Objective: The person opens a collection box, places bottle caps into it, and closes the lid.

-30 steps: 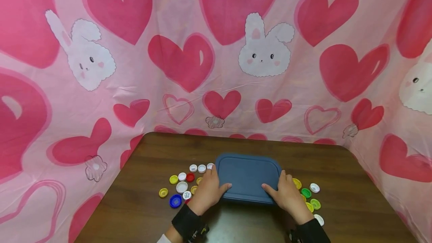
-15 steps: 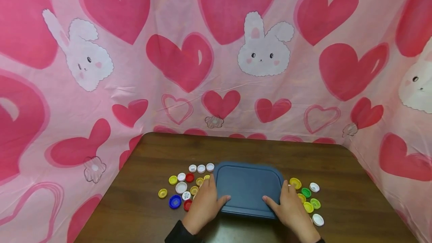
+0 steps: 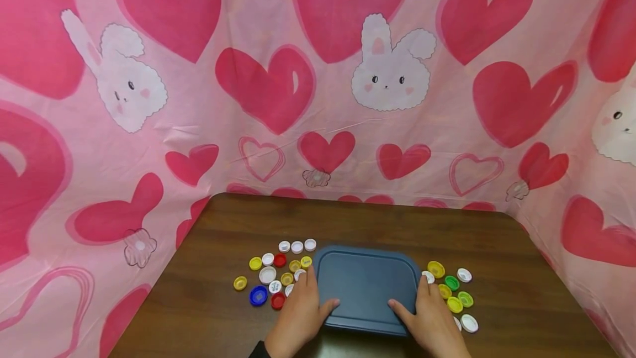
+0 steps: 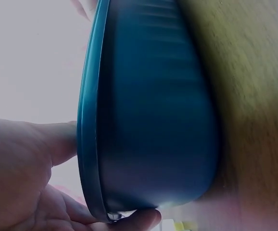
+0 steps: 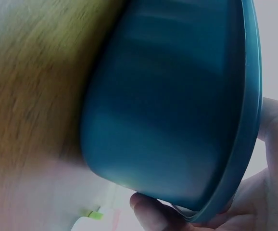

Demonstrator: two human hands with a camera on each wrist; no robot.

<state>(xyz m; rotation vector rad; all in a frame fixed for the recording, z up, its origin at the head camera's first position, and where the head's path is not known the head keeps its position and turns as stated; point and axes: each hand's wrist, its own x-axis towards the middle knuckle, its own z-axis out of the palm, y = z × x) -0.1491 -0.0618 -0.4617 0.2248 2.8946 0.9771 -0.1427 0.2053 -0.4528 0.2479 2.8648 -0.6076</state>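
Observation:
A dark blue lidded plastic box is between my two hands on the wooden table. My left hand grips its left end, thumb on top of the lid and fingers along the side. At the opposite end, my right hand grips it the same way. In the left wrist view, the box's ribbed side wall fills the middle, and a fingertip shows under the lid's rim. The right wrist view has the other thumb at the lid edge and a finger below the rim. The box's contents are hidden.
Several plastic bottle caps lie left of the box, among them a blue cap and a red cap. More sit on the right, including a green cap and a white cap. A heart-and-rabbit cloth surrounds the wooden table.
Both hands have drawn the box toward the person, down in the head view, keeping their grip. More caps show beside the hands; the caps themselves look unmoved.

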